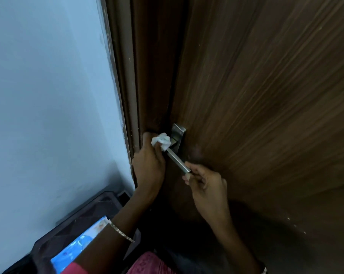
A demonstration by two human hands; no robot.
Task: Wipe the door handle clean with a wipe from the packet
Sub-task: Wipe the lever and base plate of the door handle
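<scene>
My left hand (148, 165) pinches a crumpled wipe (161, 141) against the door handle (178, 160) near its backplate (178, 133). The lever runs down-right toward my right hand (205, 183), whose fingers pinch its free end. The packet (78, 242) lies below left on a dark tray (92, 204); the doorframe (131, 115) crowds the left hand.

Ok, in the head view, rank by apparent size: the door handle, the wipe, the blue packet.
1. Blue packet, largest, though it is nearer the camera and partly hidden by the left arm.
2. Door handle.
3. Wipe, smallest; bunched in the left hand, so part is hidden.
</scene>
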